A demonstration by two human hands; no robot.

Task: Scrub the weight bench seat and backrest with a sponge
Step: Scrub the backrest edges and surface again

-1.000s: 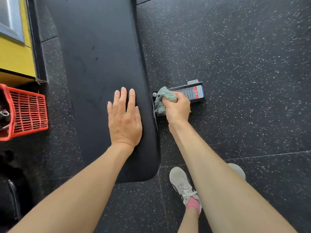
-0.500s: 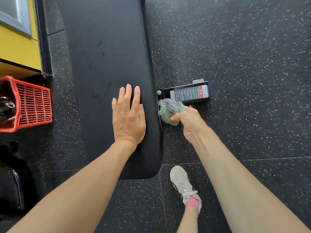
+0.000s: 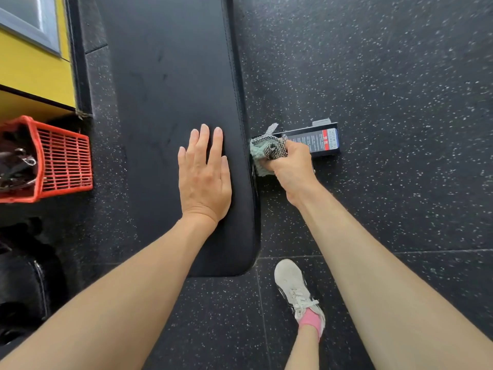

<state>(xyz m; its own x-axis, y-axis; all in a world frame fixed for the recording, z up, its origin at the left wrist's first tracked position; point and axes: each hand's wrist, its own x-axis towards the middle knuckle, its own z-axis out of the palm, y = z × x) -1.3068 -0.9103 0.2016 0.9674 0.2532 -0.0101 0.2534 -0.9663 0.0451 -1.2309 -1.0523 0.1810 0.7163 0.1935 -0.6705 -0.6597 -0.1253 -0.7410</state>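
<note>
left hand [image 3: 204, 180] flat, fingers spread on bench pad [image 3: 165, 102] | right hand [image 3: 292, 166] grip clutching sponge [image 3: 266, 150]

A gym: padded bench [image 3: 170, 102] on speckled rubber flooring [image 3: 373, 76] (typical).

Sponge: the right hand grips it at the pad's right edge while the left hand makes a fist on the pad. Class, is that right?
No. The head view shows the left hand lying flat on the pad, fingers straight, no fist. The right hand does grip the sponge at the pad's right edge.
</note>
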